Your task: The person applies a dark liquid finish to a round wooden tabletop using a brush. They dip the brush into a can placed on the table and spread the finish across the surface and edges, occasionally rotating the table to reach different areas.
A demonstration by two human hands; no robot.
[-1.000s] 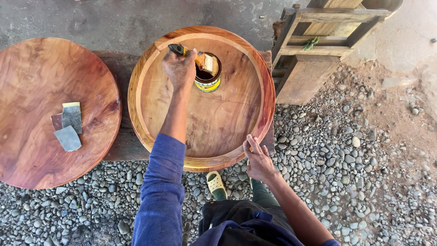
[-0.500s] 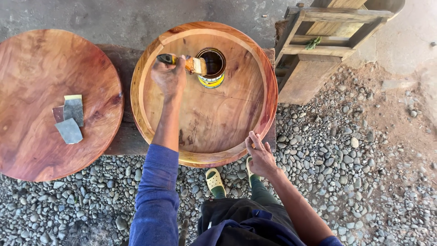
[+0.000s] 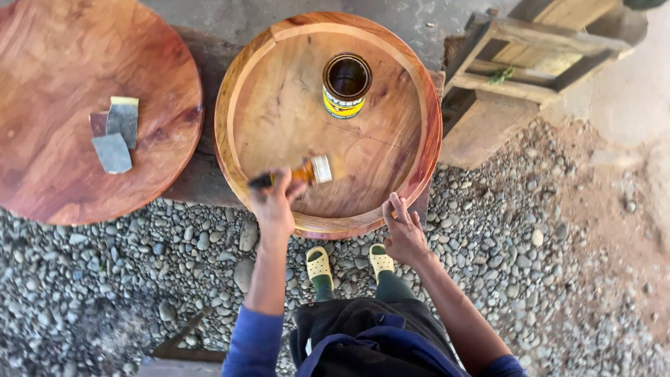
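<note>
Loose grey gravel is spreading underfoot. Nearest, the right hand is resting open-fingered on the round wooden tray rim, grasping nothing. The left hand is clenching a brush over the tray floor. Beyond that grip, the open can is standing inside; a wide stroke could be knocking it over, spilling finish.

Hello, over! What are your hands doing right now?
Left hand grips paintbrush on round wooden tray. Right hand steadies tray rim. Open can sits apart.
</note>
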